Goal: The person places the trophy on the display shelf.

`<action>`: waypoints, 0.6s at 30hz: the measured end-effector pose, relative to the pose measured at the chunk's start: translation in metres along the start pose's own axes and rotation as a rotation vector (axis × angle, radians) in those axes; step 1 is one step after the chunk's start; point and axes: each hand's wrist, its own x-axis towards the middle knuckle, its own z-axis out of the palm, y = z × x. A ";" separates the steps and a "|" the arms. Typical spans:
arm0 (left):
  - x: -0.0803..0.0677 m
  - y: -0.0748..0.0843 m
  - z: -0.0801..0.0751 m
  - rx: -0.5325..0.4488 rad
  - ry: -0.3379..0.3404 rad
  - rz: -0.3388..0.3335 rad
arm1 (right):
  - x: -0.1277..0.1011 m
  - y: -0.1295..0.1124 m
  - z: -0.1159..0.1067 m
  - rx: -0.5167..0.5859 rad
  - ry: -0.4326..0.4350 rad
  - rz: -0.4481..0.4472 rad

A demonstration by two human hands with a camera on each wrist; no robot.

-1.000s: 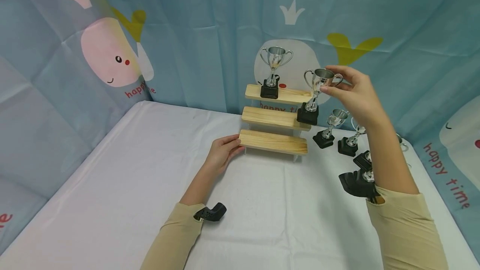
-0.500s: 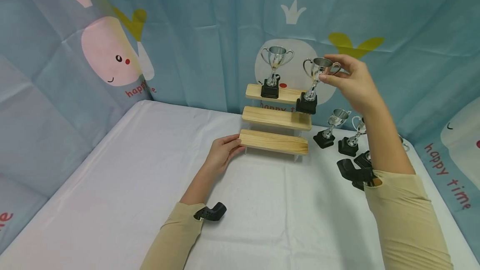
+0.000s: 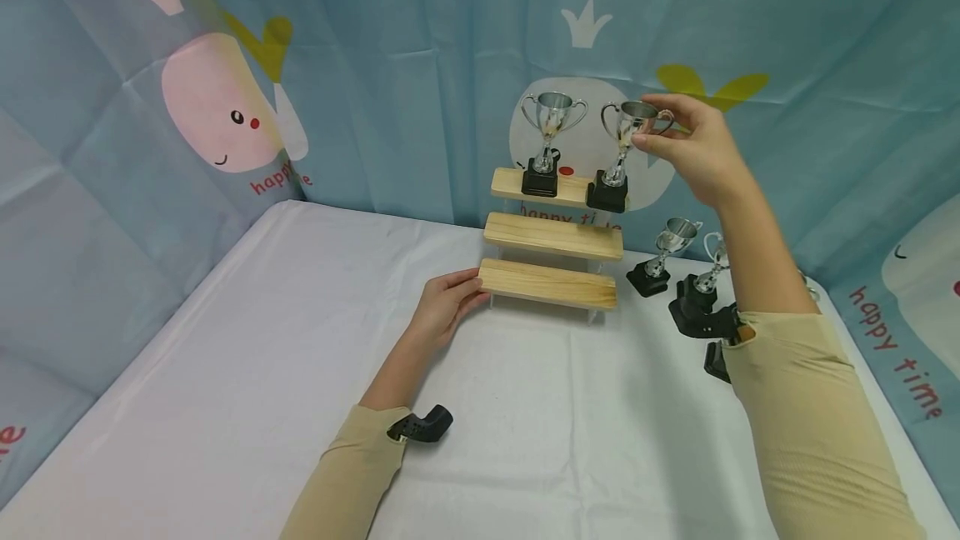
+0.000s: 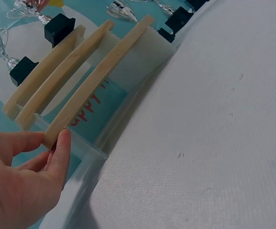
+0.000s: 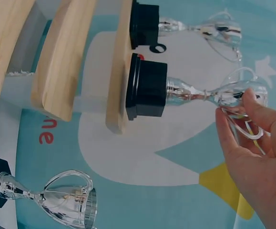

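Trophy (image 3: pixel 621 148), upright, pinched at rim by right hand (image 3: pixel 693 152); top shelf (image 3: pixel 558 187) directly beneath, 6 o'clock; left hand (image 3: pixel 447 300), fingers straight, laid on bottom shelf (image 3: pixel 546 283).

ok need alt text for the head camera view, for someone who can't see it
A person's right hand pinches the cup of a silver trophy, its black base at the right end of the top step of a wooden three-step stand. The left hand touches the bottom step's left end. Another trophy stands on the top step; more sit on the white table.
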 end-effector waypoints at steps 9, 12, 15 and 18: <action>-0.001 0.001 -0.001 0.002 -0.006 0.002 | 0.013 0.004 0.004 0.003 -0.017 -0.018; -0.001 0.001 -0.001 0.002 -0.004 0.004 | 0.017 0.007 0.006 0.009 -0.022 -0.014; -0.001 0.001 -0.001 0.005 -0.005 0.005 | 0.019 0.008 0.008 0.003 -0.023 -0.012; -0.001 0.001 -0.001 0.005 -0.008 0.005 | 0.021 0.008 0.009 -0.007 -0.026 -0.012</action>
